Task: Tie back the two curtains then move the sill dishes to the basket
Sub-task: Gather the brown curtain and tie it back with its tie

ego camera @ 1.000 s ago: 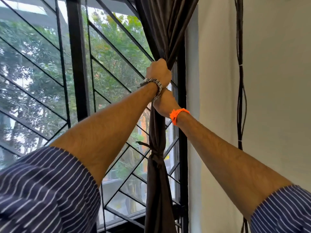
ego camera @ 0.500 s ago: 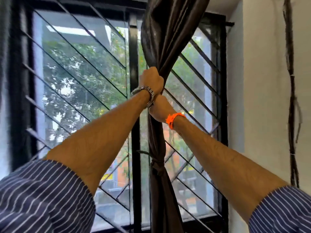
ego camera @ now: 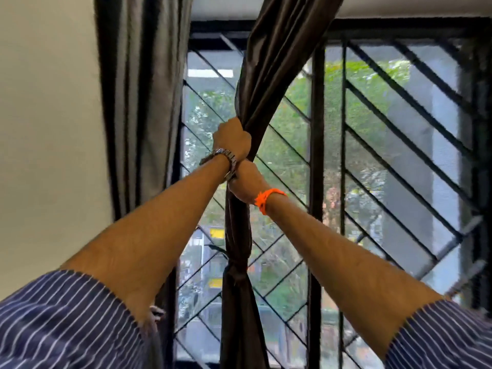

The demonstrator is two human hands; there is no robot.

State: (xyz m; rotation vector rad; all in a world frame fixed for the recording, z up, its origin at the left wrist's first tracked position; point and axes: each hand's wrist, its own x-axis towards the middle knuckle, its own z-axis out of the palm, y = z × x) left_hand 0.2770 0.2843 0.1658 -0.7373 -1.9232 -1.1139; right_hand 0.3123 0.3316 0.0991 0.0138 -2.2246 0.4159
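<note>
Right of the clenched fingers, open window grille (ego camera: 399, 161) stretches to the frame; left hangs a grey curtain (ego camera: 143, 102). Left hand (ego camera: 232, 139) grips the gathered dark curtain (ego camera: 266, 75), right hand (ego camera: 243, 183) clasping it directly beneath, above a knot (ego camera: 236, 265).

Single head-worn view, angled forward and slightly upward, close to the window grille (ego camera: 386, 134).

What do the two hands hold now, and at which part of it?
Both grip the dark curtain where it is gathered, above its knot: left hand uppermost, right hand directly below.
</note>
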